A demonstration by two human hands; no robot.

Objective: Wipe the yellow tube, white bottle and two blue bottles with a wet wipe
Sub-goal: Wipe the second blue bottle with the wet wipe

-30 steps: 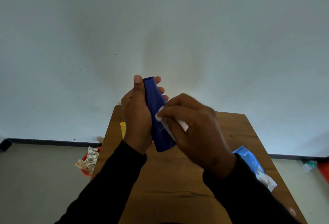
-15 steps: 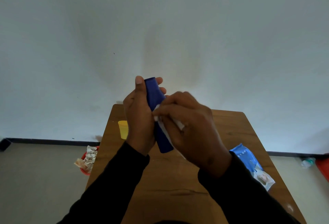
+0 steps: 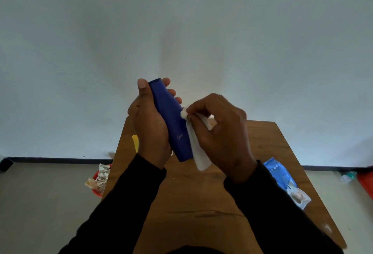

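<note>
My left hand [image 3: 150,124] grips a dark blue bottle [image 3: 171,120] and holds it nearly upright in the air above the wooden table [image 3: 262,144]. Thumb and fingers wrap its upper half. My right hand [image 3: 220,130] pinches a white wet wipe [image 3: 196,148] against the bottle's right side; the wipe hangs down past the bottle's lower end. A yellow tube [image 3: 135,142] shows only as a sliver behind my left wrist. The white bottle and the other blue bottle are hidden.
A blue wet wipe pack [image 3: 286,183] lies near the table's right edge. A red bin with crumpled wipes [image 3: 100,179] stands on the floor left of the table. A red object [image 3: 366,183] and a small bottle [image 3: 347,177] lie on the floor at the right.
My right hand has slid off the front of the bottle to its right side, so more of the blue surface and the hanging wipe show. The bottle stays in my left hand.
</note>
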